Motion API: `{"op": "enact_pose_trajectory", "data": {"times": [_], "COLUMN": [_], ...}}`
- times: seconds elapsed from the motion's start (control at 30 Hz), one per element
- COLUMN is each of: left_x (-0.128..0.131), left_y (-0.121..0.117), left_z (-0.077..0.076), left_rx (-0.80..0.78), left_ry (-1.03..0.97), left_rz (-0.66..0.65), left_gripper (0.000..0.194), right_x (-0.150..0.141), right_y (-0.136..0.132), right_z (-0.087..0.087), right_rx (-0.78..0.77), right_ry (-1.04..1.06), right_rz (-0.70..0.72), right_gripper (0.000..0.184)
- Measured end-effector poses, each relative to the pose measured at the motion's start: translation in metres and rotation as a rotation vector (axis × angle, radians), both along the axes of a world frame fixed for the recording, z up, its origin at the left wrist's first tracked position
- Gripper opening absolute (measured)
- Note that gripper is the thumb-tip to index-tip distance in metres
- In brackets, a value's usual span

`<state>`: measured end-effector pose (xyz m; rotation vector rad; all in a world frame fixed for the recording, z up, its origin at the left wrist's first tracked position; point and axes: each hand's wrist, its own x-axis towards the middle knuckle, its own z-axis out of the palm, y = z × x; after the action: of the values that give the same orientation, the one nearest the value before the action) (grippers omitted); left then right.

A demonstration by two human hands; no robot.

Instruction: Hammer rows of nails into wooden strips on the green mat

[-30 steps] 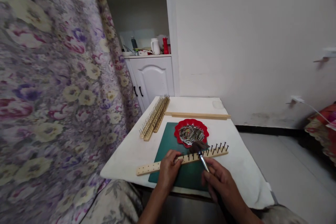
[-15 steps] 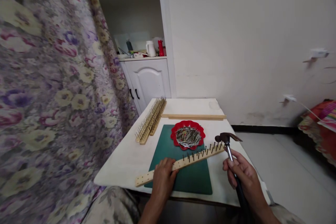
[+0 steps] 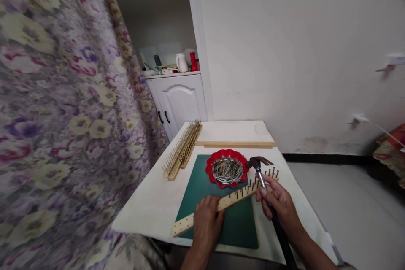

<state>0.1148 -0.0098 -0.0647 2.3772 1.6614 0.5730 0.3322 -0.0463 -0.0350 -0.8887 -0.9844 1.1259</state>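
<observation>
My left hand is wrapped over a wooden strip, gripping it near its middle. Nails stand upright in the strip's right half, while its left end shows bare holes. Under the strip lies a green cutting mat. In my right hand is a claw hammer, held by its shaft with the head up, above the nailed end of the strip. A red scalloped bowl full of loose nails sits on the mat just beyond the strip.
Nail-studded wooden strips lie along the left side of the white table. Bare wooden strips lie across the back. A floral curtain hangs at left, and a white cabinet stands behind.
My right hand has brought the hammer left, closer to the bowl and over the strip. My left hand and the strip sit slightly further right in view; the view itself has shifted a little.
</observation>
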Motion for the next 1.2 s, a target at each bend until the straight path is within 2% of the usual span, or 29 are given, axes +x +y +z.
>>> {"op": "enact_pose_trajectory", "data": {"times": [0.1, 0.23, 0.4, 0.5, 0.63, 0.73, 0.83, 1.0, 1.2], "left_x": [0.001, -0.005, -0.021, -0.024, -0.007, 0.011, 0.021, 0.027, 0.023], "left_y": [0.0, -0.002, 0.004, 0.024, 0.067, 0.095, 0.11, 0.114, 0.104], "left_z": [0.001, 0.002, 0.013, 0.028, 0.045, 0.045, 0.039, 0.034, 0.045], "left_rx": [-0.018, -0.019, 0.02, 0.088, 0.155, 0.152, 0.117, 0.072, 0.093], "left_ry": [0.004, -0.007, -0.075, -0.103, 0.024, 0.177, 0.279, 0.343, 0.387], "left_rz": [0.0, -0.01, -0.06, -0.08, -0.044, 0.035, 0.09, 0.121, 0.137], "left_gripper": [0.025, 0.03, 0.019, 0.021, 0.019, 0.016, 0.016, 0.023, 0.025], "right_x": [-0.004, -0.007, -0.007, -0.007, -0.008, -0.007, -0.006, -0.004, -0.003], "right_y": [-0.006, -0.01, -0.01, -0.01, -0.01, -0.011, -0.011, -0.01, -0.009], "right_z": [-0.008, -0.009, -0.01, -0.011, -0.009, -0.007, -0.006, -0.006, -0.008], "right_rx": [-0.036, -0.067, -0.066, -0.053, -0.063, -0.079, -0.091, -0.086, -0.057], "right_ry": [0.009, 0.011, 0.037, 0.042, 0.042, 0.031, 0.027, 0.033, 0.046], "right_rz": [0.02, 0.029, 0.023, 0.026, 0.035, 0.039, 0.04, 0.046, 0.045], "right_gripper": [0.042, 0.044, 0.041, 0.039, 0.038, 0.038, 0.04, 0.042, 0.04]}}
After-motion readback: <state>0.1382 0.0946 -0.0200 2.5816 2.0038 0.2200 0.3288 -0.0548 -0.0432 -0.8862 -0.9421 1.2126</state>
